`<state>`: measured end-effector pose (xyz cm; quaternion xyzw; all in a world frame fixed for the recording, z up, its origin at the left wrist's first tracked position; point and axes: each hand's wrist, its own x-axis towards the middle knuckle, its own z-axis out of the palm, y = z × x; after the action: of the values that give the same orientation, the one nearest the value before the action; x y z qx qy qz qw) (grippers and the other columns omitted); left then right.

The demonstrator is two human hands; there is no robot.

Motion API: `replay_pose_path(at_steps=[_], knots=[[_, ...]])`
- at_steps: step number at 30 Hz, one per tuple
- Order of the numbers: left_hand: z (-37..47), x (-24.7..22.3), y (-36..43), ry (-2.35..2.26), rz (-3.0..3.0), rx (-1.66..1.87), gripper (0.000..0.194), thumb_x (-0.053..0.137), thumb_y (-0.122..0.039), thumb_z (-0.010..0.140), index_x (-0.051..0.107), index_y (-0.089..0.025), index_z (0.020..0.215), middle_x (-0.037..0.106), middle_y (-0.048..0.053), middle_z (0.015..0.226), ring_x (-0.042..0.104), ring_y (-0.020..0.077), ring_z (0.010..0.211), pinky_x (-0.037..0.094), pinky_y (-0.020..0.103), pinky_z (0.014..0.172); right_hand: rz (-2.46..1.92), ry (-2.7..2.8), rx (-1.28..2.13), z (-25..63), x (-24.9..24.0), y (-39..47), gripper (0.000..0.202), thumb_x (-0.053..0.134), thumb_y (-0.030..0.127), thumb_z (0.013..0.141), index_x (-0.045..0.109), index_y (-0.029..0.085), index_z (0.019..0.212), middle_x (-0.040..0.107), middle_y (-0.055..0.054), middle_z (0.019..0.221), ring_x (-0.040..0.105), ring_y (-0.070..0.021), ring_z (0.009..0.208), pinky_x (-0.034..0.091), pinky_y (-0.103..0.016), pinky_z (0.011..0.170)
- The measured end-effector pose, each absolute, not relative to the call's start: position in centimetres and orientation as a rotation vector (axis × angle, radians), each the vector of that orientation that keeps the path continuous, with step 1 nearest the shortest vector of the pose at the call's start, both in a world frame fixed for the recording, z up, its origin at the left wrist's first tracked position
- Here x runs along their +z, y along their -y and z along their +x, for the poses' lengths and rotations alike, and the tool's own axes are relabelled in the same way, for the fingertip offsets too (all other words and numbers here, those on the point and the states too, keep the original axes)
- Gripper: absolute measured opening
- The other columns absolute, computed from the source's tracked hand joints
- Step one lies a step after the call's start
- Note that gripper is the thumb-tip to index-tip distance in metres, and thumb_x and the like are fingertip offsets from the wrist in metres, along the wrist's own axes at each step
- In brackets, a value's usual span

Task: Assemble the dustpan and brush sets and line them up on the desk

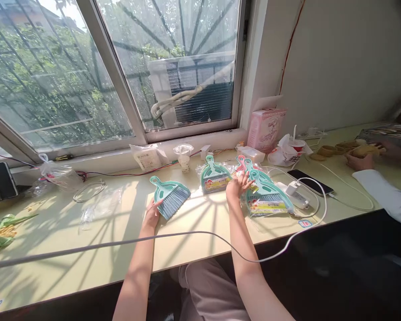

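My left hand (151, 215) is closed on the lower left edge of a small teal dustpan-and-brush set (161, 192), its blue-grey bristles facing me. Its plastic wrap does not show. My right hand (237, 184) reaches over several wrapped sets on the right, fingers apart at the left edge of the pile. Whether it touches them is hard to tell. In that pile lie a teal set with a colourful label (265, 206) and a set with a pink handle (241, 163). Just left of my right hand stands another wrapped teal set (214, 174).
A grey cable (133, 241) runs across in front of my forearms. To the right lie a power strip (298, 196) and a phone (310, 182); a co-worker's hand (357, 160) holds something brownish. A clear plastic bag (98, 207) lies at left, a lidded cup (183, 158) behind.
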<state>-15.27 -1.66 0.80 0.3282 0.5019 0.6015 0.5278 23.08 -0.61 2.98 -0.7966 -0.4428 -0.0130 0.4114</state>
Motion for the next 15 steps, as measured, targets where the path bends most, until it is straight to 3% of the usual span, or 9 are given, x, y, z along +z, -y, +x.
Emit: replay_pose_path(at_steps=[7,10,13,15], knots=[[-15.4,1.4,2.1,-1.128,0.766,1.392,0.074,0.095,-0.024,0.074,0.076,-0.027,0.146,0.085,0.011,0.120,0.082,0.0317,0.110,0.065,0.033,0.081,-1.911,0.946,-0.028,23.8,2.0,0.3,0.041,0.057,0.011,0.093,0.087,0.019,0.120,0.075,-0.025,0.155,0.056,-0.0432,0.160,0.028,-0.078,0.137],[-15.2,1.4,2.0,-1.120,0.767,1.402,0.078,0.099,-0.026,0.070,0.076,-0.026,0.145,0.086,0.011,0.118,0.083,0.0333,0.109,0.063,0.033,0.080,-1.833,0.887,-0.087,23.6,2.3,0.1,0.036,0.056,0.016,0.097,0.088,0.020,0.112,0.078,-0.025,0.148,0.056,-0.0456,0.158,0.031,-0.081,0.132],[-15.1,1.3,1.9,-1.079,0.757,1.409,0.079,0.100,-0.025,0.068,0.077,-0.025,0.144,0.087,0.010,0.112,0.083,0.0333,0.106,0.063,0.034,0.082,-1.746,0.689,-0.224,22.9,3.1,0.0,0.033,0.057,0.025,0.103,0.089,0.021,0.110,0.072,-0.026,0.153,0.052,-0.0482,0.157,0.032,-0.080,0.128],[-15.0,1.2,1.9,-1.068,0.743,1.401,0.079,0.100,-0.024,0.069,0.076,-0.024,0.144,0.087,0.010,0.109,0.083,0.0323,0.102,0.064,0.034,0.082,-1.658,0.631,-0.293,21.5,3.5,0.0,0.033,0.059,0.032,0.108,0.091,0.021,0.110,0.072,-0.028,0.147,0.058,-0.0477,0.146,0.038,-0.075,0.124]])
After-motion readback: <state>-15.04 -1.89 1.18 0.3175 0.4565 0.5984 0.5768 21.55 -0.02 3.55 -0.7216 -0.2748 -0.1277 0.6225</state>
